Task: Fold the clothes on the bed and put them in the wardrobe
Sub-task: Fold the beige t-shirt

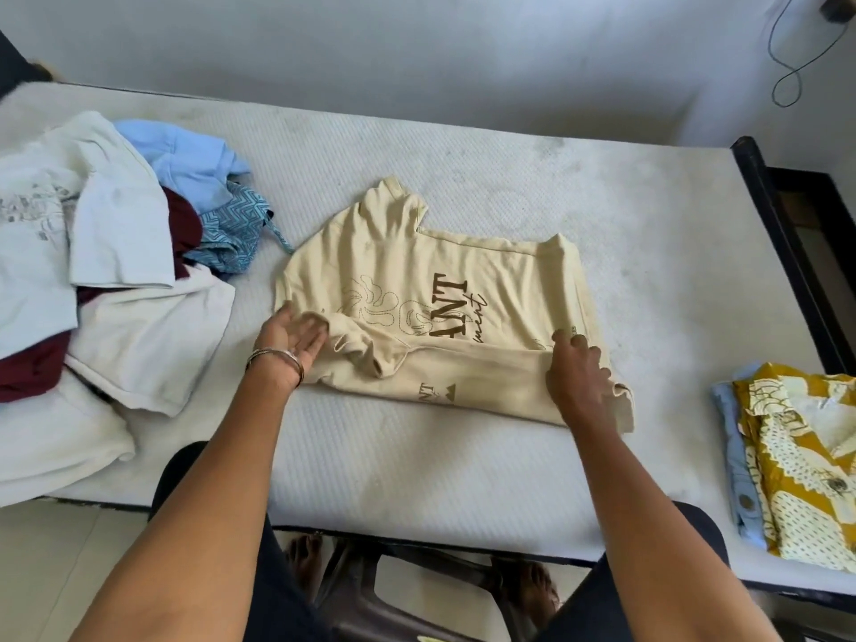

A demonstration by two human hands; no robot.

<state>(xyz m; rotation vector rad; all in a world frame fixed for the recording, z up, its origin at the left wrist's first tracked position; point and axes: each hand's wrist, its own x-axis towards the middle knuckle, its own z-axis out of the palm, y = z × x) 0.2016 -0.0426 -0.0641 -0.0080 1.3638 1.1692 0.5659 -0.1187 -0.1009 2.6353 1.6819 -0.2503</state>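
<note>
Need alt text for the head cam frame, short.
A person's left hand and right hand fold a cream printed T-shirt on a white mattress. Unfolded clothes are piled at left; a folded mustard patterned shirt lies at right.
</note>
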